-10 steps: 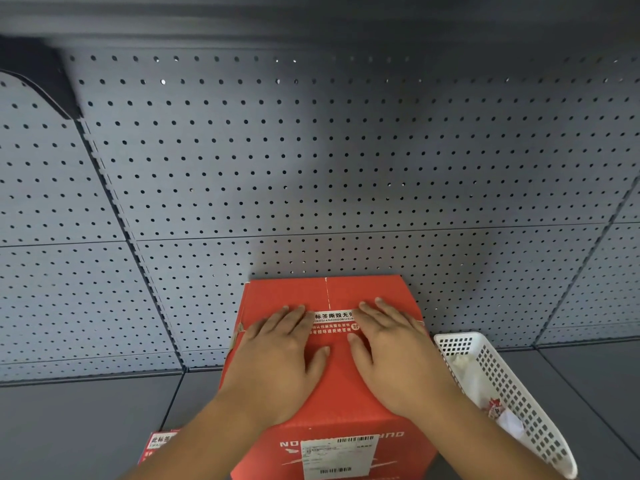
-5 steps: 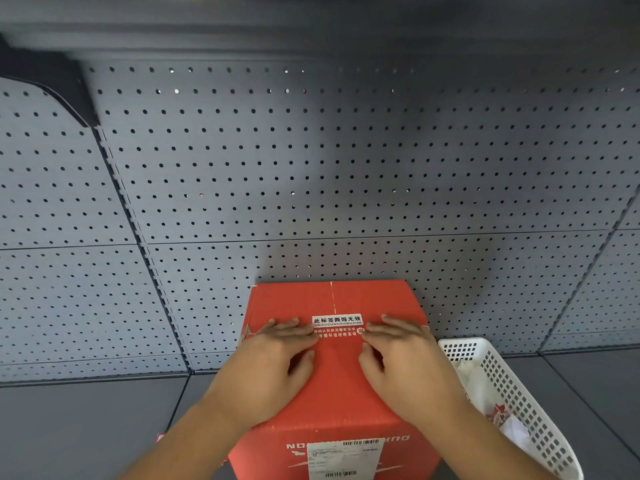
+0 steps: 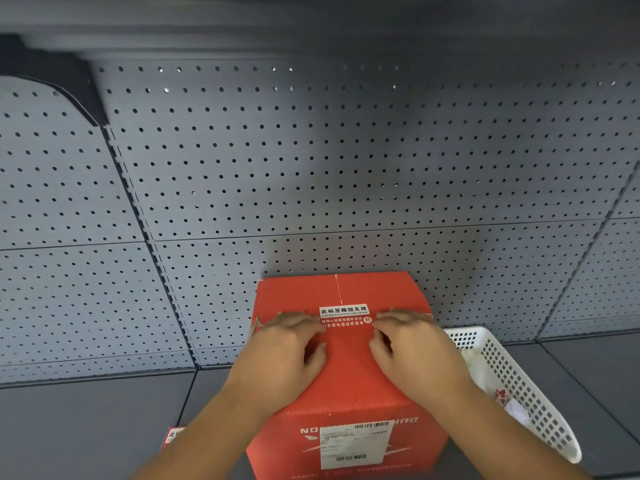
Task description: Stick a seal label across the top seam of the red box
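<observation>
Low centre of frame: red box (image 3: 349, 372), seal label (image 3: 344, 316) reading "此标签撕毁无效" across its top seam; left hand (image 3: 282, 355) and right hand (image 3: 414, 355) pressed flat with curled fingers, gripping nothing; barcoded shipping label (image 3: 355, 445) on front.

This looks like a shop or stockroom shelving bay; the back wall is grey perforated metal pegboard panelling (image 3: 311, 174), split by slotted uprights (image 3: 138, 209) of the kind that carry retail shelves; a flat dark grey metal shelf deck (image 3: 86, 420) runs along its foot; another shelf's underside (image 3: 311, 22) closes the top; a red cardboard carton with a printed barcode shipping label (image 3: 349, 362) and a white plastic lattice basket (image 3: 519, 386) at the deck's right suggest goods handling.
</observation>
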Available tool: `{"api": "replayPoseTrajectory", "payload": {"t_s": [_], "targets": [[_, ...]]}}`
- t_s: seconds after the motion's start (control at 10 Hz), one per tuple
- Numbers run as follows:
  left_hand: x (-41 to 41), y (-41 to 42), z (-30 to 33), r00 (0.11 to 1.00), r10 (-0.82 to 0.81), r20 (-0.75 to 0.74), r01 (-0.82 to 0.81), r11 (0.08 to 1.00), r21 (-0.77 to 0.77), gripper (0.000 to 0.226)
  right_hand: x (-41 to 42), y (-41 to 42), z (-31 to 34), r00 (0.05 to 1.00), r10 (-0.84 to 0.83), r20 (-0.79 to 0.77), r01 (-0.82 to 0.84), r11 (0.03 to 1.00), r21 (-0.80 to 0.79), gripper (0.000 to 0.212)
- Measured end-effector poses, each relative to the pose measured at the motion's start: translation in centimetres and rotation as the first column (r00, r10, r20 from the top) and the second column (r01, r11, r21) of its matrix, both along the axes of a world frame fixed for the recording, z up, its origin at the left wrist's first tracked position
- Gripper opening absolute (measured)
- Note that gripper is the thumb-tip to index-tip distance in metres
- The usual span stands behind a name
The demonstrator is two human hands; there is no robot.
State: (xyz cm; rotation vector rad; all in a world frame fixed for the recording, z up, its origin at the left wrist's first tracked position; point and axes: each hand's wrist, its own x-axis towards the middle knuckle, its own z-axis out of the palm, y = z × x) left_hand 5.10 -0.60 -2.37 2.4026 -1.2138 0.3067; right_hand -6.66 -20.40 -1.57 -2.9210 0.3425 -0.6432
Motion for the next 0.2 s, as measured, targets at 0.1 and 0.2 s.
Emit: {"api": "replayPoseTrajectory", "payload": {"t_s": [0.1, 0.2], "targets": [[-0.39, 0.09, 0.40, 0.999, 0.028, 0.029, -0.028, 0.999, 0.019, 0.038, -0.64, 0.44, 0.29, 1.000, -0.015, 0.010, 0.015, 1.000, 0.001, 0.031], [-0.76, 0.56, 0.66, 0.996, 0.083, 0.041, -0.085, 0.995, 0.048, 0.042, -1.39, 0.96, 0.05, 0.998, -0.036, 0.042, 0.036, 0.999, 0.012, 0.043]]}}
